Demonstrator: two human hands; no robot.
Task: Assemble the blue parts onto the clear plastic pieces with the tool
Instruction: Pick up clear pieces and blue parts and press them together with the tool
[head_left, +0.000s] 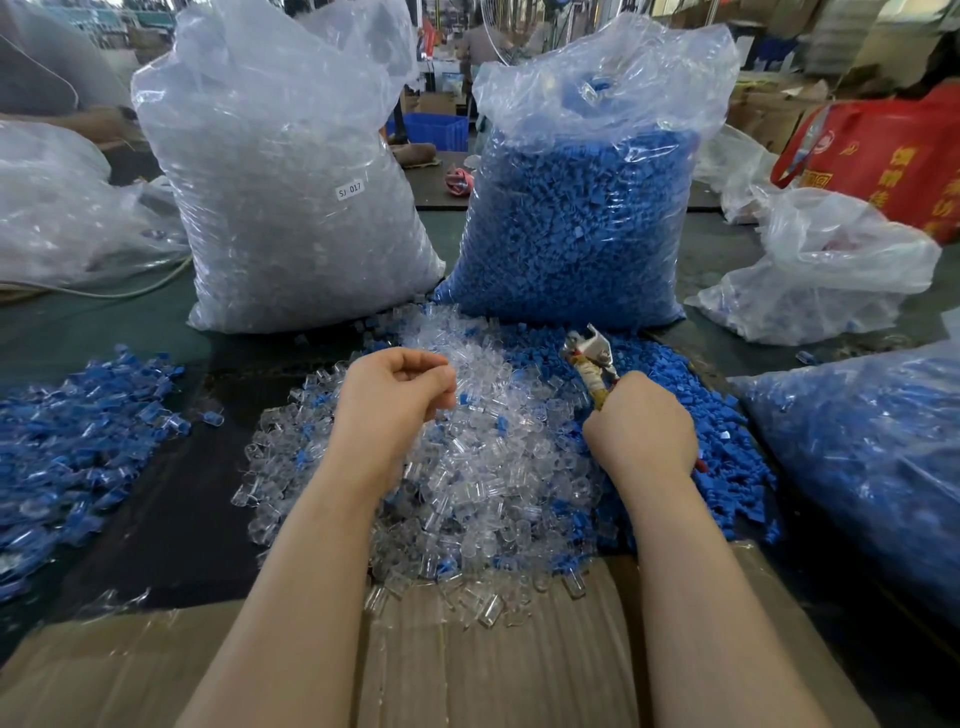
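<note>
I see the right hand (641, 431) clenching the pliers (592, 358) over the blue parts (675, 374), the left hand (397, 395) curled above the clear pieces (483, 467), presumably picking one; contents indiscernible.

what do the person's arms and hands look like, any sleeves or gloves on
Both forearms are bare up to the frame edge: no sleeves in view. The left hand and right hand wear no gloves, and no rings, watch or wristbands show. No markings are visible.

head view: sitting at the person's head, looking forward and down | framing: taking in both forearms from close above, table (171, 519) just beyond, two tall bags (291, 208) farther back | wide-angle bending edges | overlap: single view, sharing nothing
</note>
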